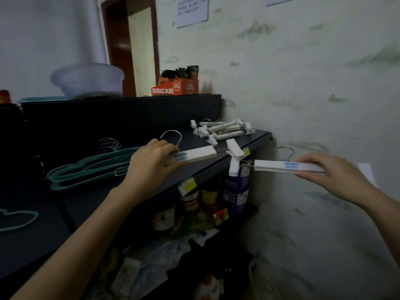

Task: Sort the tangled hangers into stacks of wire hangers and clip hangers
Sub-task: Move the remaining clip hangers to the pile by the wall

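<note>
Blue "aiqin" print is showing on both white bars. L hand [151, 161] is gripping a clip hanger [199, 155] w/ curled fingers over dark shelf [188, 141]; R hand [333, 172] is pinching a second clip hanger [279, 166] beside the wall [303, 83]. Clip-hanger pile [225, 129] is lying at shelf's back, green wire hangers [86, 167] at left.

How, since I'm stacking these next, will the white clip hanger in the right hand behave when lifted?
Likely stiff: the clip hanger juts out level from the right hand. Its end clip, riding a thin rod, may slide or snag.
</note>
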{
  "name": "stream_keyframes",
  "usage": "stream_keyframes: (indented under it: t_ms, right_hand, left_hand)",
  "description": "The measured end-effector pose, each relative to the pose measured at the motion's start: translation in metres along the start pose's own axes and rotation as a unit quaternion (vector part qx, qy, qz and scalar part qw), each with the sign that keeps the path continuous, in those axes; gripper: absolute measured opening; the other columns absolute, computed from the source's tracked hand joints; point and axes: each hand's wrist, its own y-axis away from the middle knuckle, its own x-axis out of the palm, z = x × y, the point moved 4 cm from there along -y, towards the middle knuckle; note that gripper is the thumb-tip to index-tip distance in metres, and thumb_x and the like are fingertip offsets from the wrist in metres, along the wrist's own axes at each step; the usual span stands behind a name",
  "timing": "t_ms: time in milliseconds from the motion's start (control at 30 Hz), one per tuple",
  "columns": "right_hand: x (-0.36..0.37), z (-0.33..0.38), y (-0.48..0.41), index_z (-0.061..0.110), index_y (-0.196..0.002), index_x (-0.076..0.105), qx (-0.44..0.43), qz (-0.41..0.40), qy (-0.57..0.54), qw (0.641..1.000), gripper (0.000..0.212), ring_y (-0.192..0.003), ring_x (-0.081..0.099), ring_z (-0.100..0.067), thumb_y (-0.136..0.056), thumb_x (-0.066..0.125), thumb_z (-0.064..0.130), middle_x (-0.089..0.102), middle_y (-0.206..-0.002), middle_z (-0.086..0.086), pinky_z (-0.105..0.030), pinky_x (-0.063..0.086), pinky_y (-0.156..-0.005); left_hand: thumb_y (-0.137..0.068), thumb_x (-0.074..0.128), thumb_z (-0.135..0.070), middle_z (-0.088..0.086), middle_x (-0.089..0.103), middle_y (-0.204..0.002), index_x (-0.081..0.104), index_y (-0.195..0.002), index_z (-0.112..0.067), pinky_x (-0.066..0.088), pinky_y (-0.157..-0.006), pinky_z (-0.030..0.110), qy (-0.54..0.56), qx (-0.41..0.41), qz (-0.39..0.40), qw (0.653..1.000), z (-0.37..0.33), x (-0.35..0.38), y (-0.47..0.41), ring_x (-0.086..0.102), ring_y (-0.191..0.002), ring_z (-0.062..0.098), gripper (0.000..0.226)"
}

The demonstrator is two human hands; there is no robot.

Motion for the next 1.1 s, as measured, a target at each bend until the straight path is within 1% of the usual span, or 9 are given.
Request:
stream_keyframes:
  t_ms: [233, 367, 467, 633, 733, 833, 900, 1000, 1100]
  right_hand:
    - [0.010, -0.054, -0.064, 0.039, -0.092, 0.058, -0.011, -0.003, 0.008, 1.000, 0.015, -0.082, 0.056, -0.013, -0.081, 0.067, 0.033, 0.064, -0.092, 0.009, -0.029, 0.039, -0.065]
    - [0.018, -0.070, -0.115, 0.031, -0.093, 0.062, -0.022, 0.001, 0.005, 1.000, 0.013, -0.081, 0.057, -0.014, -0.081, 0.068, 0.030, 0.065, -0.092, 0.006, -0.026, 0.041, -0.065]
    - [0.024, -0.086, -0.145, 0.032, -0.093, 0.061, -0.029, -0.002, 0.022, 0.999, 0.015, -0.079, 0.055, -0.009, -0.080, 0.068, 0.032, 0.064, -0.092, 0.009, -0.030, 0.043, -0.066]
    - [0.029, -0.107, -0.188, 0.035, -0.090, 0.061, -0.049, 0.011, -0.029, 0.998, 0.016, -0.083, 0.059, -0.007, -0.079, 0.069, 0.028, 0.065, -0.091, 0.014, -0.027, 0.043, -0.070]
    - [0.030, -0.118, -0.215, 0.034, -0.091, 0.061, -0.065, 0.005, -0.046, 0.997, 0.017, -0.085, 0.060, -0.012, -0.079, 0.070, 0.026, 0.066, -0.090, 0.012, -0.028, 0.044, -0.073]
    - [0.030, -0.132, -0.248, 0.031, -0.093, 0.062, -0.092, -0.004, -0.062, 0.994, 0.017, -0.084, 0.060, -0.013, -0.080, 0.070, 0.023, 0.067, -0.090, 0.009, -0.013, 0.039, -0.072]
    - [0.031, -0.143, -0.273, 0.031, -0.093, 0.062, -0.111, -0.014, -0.072, 0.991, 0.016, -0.085, 0.059, -0.011, -0.080, 0.069, 0.025, 0.066, -0.090, 0.011, -0.009, 0.037, -0.072]
    - [0.036, -0.160, -0.317, 0.030, -0.096, 0.062, -0.126, -0.025, -0.094, 0.987, 0.016, -0.089, 0.059, -0.013, -0.081, 0.067, 0.028, 0.066, -0.093, 0.010, -0.022, 0.041, -0.075]
    - [0.047, -0.174, -0.360, 0.031, -0.098, 0.060, -0.141, -0.030, -0.105, 0.984, 0.016, -0.091, 0.059, -0.015, -0.082, 0.065, 0.032, 0.065, -0.098, 0.007, -0.033, 0.044, -0.076]
  left_hand:
    - [-0.085, 0.058, -0.042, 0.003, 0.064, -0.106, 0.062, -0.112, -0.014, 0.045, -0.072, 0.035, -0.017, -0.008, 0.022, 1.000, 0.003, 0.063, -0.082, 0.052, -0.099, 0.021, 0.039]
    - [-0.085, 0.057, -0.045, 0.003, 0.063, -0.106, 0.062, -0.110, -0.014, 0.047, -0.073, 0.036, -0.030, -0.007, 0.047, 0.998, 0.015, 0.091, -0.136, 0.052, -0.099, 0.020, 0.040]
    - [-0.084, 0.056, -0.047, 0.003, 0.062, -0.104, 0.062, -0.106, -0.014, 0.048, -0.072, 0.038, -0.059, -0.003, 0.062, 0.996, 0.026, 0.111, -0.176, 0.052, -0.097, 0.021, 0.040]
    - [-0.084, 0.056, -0.048, 0.004, 0.062, -0.104, 0.062, -0.107, -0.014, 0.048, -0.072, 0.038, -0.059, -0.032, 0.089, 0.994, 0.037, 0.147, -0.221, 0.052, -0.097, 0.019, 0.041]
    - [-0.084, 0.058, -0.046, 0.005, 0.062, -0.104, 0.062, -0.107, -0.014, 0.049, -0.074, 0.040, -0.055, -0.048, 0.101, 0.992, 0.042, 0.172, -0.240, 0.051, -0.098, 0.019, 0.040]
    - [-0.084, 0.059, -0.045, 0.006, 0.063, -0.101, 0.064, -0.105, -0.011, 0.049, -0.074, 0.040, -0.041, -0.080, 0.102, 0.991, 0.050, 0.198, -0.256, 0.052, -0.095, 0.020, 0.039]
    - [-0.085, 0.059, -0.045, 0.007, 0.064, -0.097, 0.065, -0.101, -0.011, 0.051, -0.073, 0.042, -0.028, -0.107, 0.107, 0.988, 0.056, 0.218, -0.266, 0.054, -0.089, 0.020, 0.038]
    - [-0.084, 0.060, -0.046, 0.007, 0.066, -0.092, 0.067, -0.098, -0.010, 0.053, -0.071, 0.041, -0.013, -0.137, 0.111, 0.984, 0.059, 0.248, -0.283, 0.058, -0.083, 0.019, 0.039]
    - [-0.083, 0.060, -0.046, 0.006, 0.064, -0.090, 0.067, -0.095, -0.010, 0.048, -0.064, 0.037, -0.034, -0.143, 0.117, 0.982, 0.054, 0.280, -0.304, 0.057, -0.086, 0.021, 0.039]
